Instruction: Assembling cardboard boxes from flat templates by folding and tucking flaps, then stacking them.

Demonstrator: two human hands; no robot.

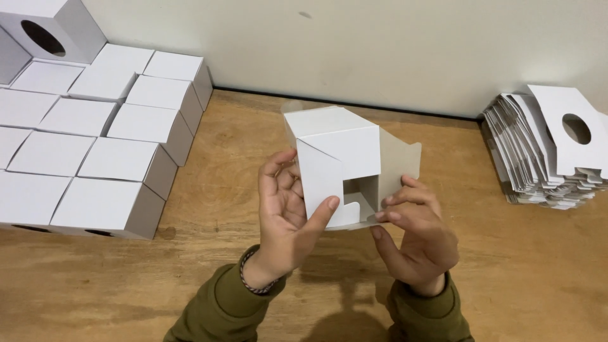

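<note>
Head view: both my hands, left [288, 215] and right [418, 237], pinch a half-folded white box [339, 161] in their fingers above the counter [240, 171].

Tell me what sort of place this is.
Probably a packing bench for hand-folding boxes: rows of folded boxes left, a stack of flat blanks right, and a half-folded box held over the wooden table.

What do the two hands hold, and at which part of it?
A half-folded white cardboard box. The left hand grips its left side panel; the right hand pinches the open bottom flaps.
</note>
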